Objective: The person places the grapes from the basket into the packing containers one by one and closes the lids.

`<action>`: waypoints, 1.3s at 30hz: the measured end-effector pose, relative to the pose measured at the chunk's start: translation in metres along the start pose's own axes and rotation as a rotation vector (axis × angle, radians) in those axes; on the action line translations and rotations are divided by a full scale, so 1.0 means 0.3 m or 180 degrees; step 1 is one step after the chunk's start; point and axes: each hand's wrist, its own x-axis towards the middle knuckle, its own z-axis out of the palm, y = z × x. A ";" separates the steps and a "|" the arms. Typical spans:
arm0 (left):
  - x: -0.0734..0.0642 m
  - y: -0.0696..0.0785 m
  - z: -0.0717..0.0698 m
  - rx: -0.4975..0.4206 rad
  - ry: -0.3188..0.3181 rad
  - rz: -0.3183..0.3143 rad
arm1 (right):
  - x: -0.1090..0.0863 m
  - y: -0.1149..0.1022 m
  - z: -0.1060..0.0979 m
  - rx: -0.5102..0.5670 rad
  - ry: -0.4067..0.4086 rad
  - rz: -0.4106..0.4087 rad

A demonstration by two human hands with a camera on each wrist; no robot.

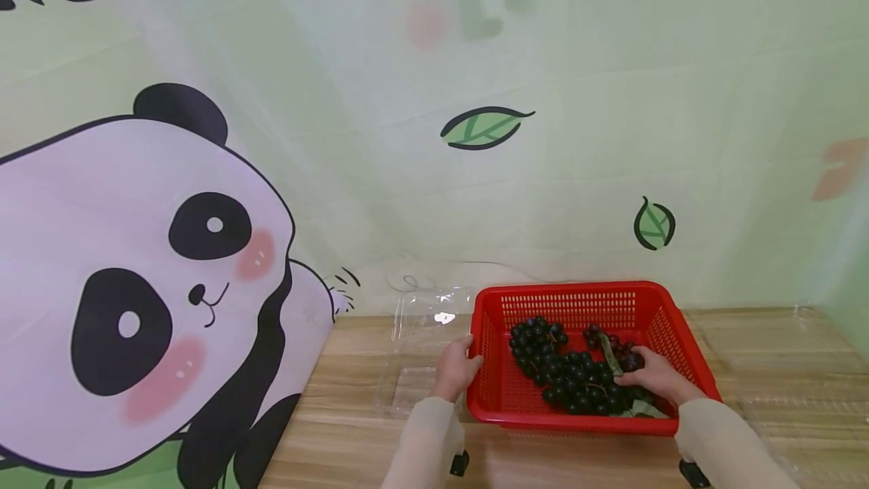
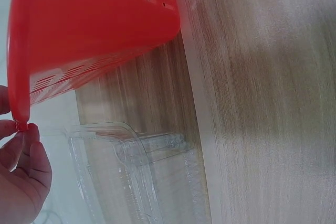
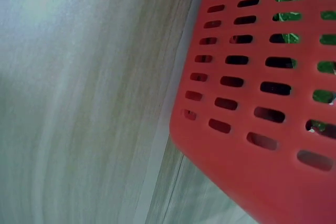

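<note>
A red plastic basket [image 1: 591, 422] stands on the wooden table with bunches of grapes inside. My left hand [image 1: 455, 370] grips its left rim; in the left wrist view the fingers [image 2: 39, 166] pinch the rim's edge. Black grapes [image 1: 577, 379] fill the middle of the basket. My right hand [image 1: 655, 377] reaches in over the right side, thumb and fingers around a bunch of dark red grapes [image 1: 594, 336] with a green leaf [image 1: 609, 353] beside it. In the right wrist view the basket's slotted wall [image 3: 231, 124] hides this hand, and green leaves show through the slots.
Left of the basket lies a clear plastic container [image 1: 414, 387], also seen in the left wrist view. More clear plastic [image 1: 801, 406] lies at the right on the table [image 1: 339, 429]. A panda-printed cloth [image 1: 380, 195] hangs behind the table.
</note>
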 end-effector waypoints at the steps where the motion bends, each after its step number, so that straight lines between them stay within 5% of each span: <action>1: 0.000 0.000 0.000 -0.0002 0.0002 -0.0009 | 0.000 0.000 0.000 -0.0005 0.0008 0.0002; 30: -0.005 0.004 0.000 0.0127 0.0132 0.0200 | 0.001 0.008 0.002 -0.0056 0.0049 -0.0028; 39: -0.004 0.002 0.002 0.0081 0.0093 0.0126 | 0.004 0.012 0.002 -0.0092 0.0136 -0.0082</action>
